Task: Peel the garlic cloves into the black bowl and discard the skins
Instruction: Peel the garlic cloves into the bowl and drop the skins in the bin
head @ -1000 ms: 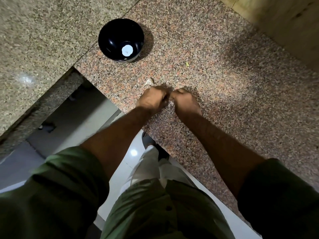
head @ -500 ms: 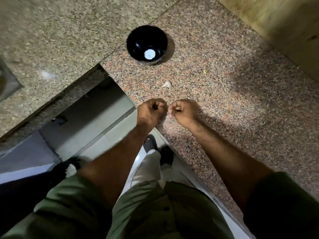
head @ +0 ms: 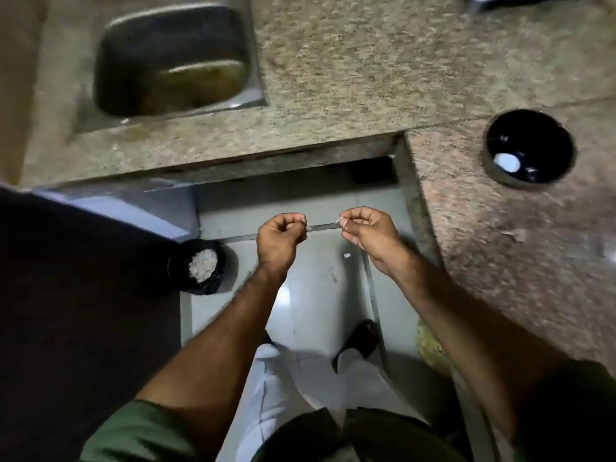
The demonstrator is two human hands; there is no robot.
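Down-left of my hands, the bin (head: pixel 202 265) sits nearer my left hand (head: pixel 279 240). Both pinch something: right hand (head: pixel 368 235) a pale skin scrap, left unclear.

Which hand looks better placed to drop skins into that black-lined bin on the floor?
Left, probably. The left hand hangs nearer the bin; the right hand sits beside the counter, pinching something pale.

Left grip (head: pixel 281 233), right grip (head: pixel 368 230) curled, apart.
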